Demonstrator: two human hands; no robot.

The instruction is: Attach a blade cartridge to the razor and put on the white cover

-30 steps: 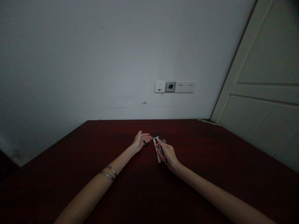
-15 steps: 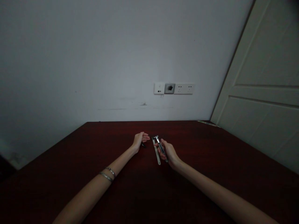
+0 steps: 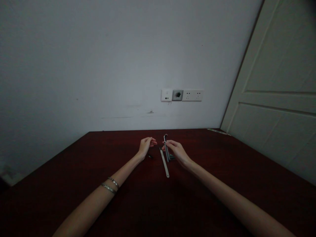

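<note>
My right hand (image 3: 177, 150) is closed on a slim tool with a dark handle and a hooked shiny metal head (image 3: 165, 136). The tool stands nearly upright, and its exact kind is unclear; part of it is hidden by my fingers. Just left of it, a long flat pale strip (image 3: 164, 163) with a small hole at its near end lies on the table (image 3: 138, 204). My left hand (image 3: 145, 146) is open and holds nothing, its fingers loosely bent toward the tool. A small dark piece (image 3: 150, 156) rests on the table beside my left wrist.
The dark red table meets a pale wall (image 3: 118, 65) at the back. Sockets (image 3: 192, 95) and a grey wall plate (image 3: 177, 95) sit above its edge. On the right is a panelled door (image 3: 278, 98). A thin pale strip (image 3: 218, 132) lies at the back right corner.
My right hand has raised the tool and turned it, so its head now shows from the side. My left hand has shifted slightly, its fingers more bent. The small dark piece shows more clearly.
</note>
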